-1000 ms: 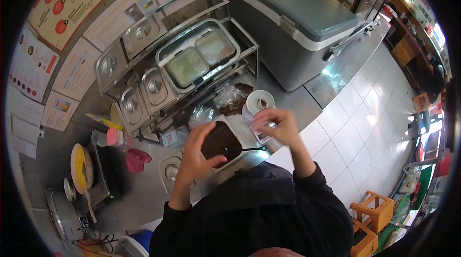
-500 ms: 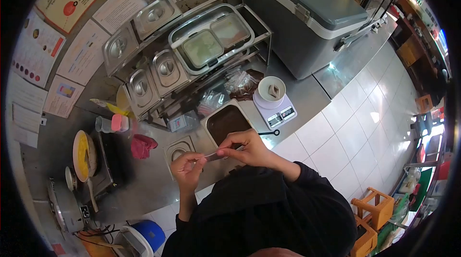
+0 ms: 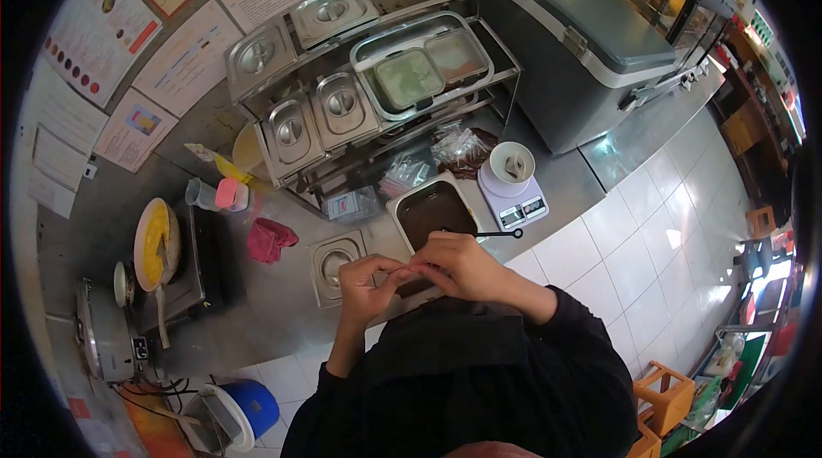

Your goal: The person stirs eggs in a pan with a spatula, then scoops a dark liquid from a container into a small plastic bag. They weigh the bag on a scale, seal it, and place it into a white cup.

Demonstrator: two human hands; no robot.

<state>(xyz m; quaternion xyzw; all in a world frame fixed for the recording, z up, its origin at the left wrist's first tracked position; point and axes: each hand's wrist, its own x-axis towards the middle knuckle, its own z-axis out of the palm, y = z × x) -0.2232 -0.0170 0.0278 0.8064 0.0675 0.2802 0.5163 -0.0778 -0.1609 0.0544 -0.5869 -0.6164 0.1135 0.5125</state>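
My left hand (image 3: pixel 368 287) and my right hand (image 3: pixel 462 265) meet over the counter's front edge, both with fingers pinched. Between them is a small clear plastic bag (image 3: pixel 416 284) with something brown in it, mostly covered by my fingers. Just beyond my right hand sits a steel pan (image 3: pixel 395 220) of dark brown sauce (image 3: pixel 434 211), a black ladle handle (image 3: pixel 501 234) sticking out to the right. A steel lid (image 3: pixel 334 265) lies near my left hand. Right of the pan, a white bowl (image 3: pixel 512 163) rests on a kitchen scale (image 3: pixel 517 201).
Small plastic bags (image 3: pixel 407 175) and filled brown bags (image 3: pixel 476 158) lie behind the pan. A rack (image 3: pixel 377 47) holds lidded steel containers, beside a grey cooler (image 3: pixel 556 73). At left are a pink cloth (image 3: pixel 271 240) and a frying pan (image 3: pixel 169 244) with yellow food.
The hands have drawn closer together, and the fingers now cover more of the bag. My view has shifted, so the counter's things appear farther right.
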